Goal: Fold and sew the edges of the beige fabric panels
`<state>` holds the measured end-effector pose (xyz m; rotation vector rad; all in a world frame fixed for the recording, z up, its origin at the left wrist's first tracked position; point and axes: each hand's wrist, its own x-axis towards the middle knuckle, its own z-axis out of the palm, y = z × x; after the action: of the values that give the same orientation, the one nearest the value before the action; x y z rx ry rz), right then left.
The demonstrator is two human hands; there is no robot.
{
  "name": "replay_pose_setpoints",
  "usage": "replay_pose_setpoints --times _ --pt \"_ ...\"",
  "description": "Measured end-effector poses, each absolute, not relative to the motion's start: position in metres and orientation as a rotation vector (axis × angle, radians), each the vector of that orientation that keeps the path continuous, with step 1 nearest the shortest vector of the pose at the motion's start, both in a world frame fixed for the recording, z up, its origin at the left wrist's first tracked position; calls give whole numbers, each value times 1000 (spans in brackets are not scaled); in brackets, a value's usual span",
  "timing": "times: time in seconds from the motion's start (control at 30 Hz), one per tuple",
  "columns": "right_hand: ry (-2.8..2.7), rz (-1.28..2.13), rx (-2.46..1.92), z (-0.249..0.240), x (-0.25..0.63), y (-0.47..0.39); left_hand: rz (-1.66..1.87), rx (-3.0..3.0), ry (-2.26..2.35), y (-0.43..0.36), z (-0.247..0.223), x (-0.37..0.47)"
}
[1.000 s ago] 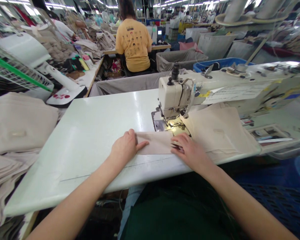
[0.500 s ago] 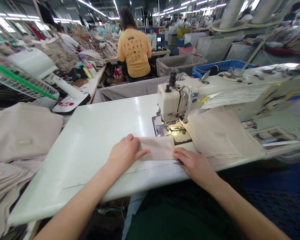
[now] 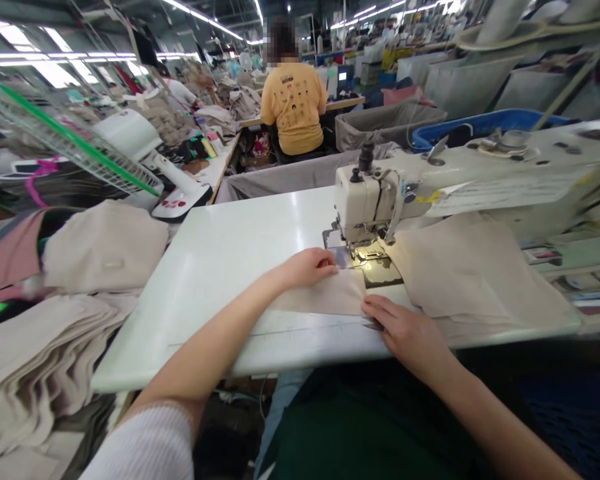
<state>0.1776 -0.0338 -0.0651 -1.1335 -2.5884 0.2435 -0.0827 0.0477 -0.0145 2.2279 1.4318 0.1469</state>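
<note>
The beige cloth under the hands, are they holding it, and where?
The right hand holds the beige cloth by its near right corner. The left hand is at its far edge; grip unclear.

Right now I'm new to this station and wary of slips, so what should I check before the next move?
1. Right hand touching the fabric piece: ok.
2. Left hand clear of the machine head: ok, but close.
3. Fabric piece in front of the machine head, not under it: ok.
4. Blades tucked away: not ok, tips jut from the right hand.
5. Left grip on fabric: cannot tell.
</note>
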Motion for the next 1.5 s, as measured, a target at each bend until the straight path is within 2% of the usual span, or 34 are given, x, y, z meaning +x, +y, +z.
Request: replay_pose_setpoints --times 0.1,0.27,0.5,0.83,0.97,1.1,1.3,1.5 --pt "-2601 235 -1130 -68 179 -34 -24 2101 1456 56 -5 -85" --pt "-2598 249 -1148 -67 179 -34 -67 2099 1419 61 -4 -83" --pt "-2566 282 -1151 -67 180 -34 39 2144 1442 52 -5 -84" --pt "-2595 265 -1140 -66 179 -34 158 2615 1560 26 -40 -96" --pt "-2596 257 -1167 -63 177 -35 227 2863 1316 21 -34 -97" --pt "-2611 235 -1174 -59 174 -36 102 2917 966 3 -29 -81" --pt "-2630 261 -1197 -59 169 -33 193 2802 1470 -16 -40 -45" --pt "-2598 312 -1300 -56 161 -17 249 2813 1537 5 -45 -40"
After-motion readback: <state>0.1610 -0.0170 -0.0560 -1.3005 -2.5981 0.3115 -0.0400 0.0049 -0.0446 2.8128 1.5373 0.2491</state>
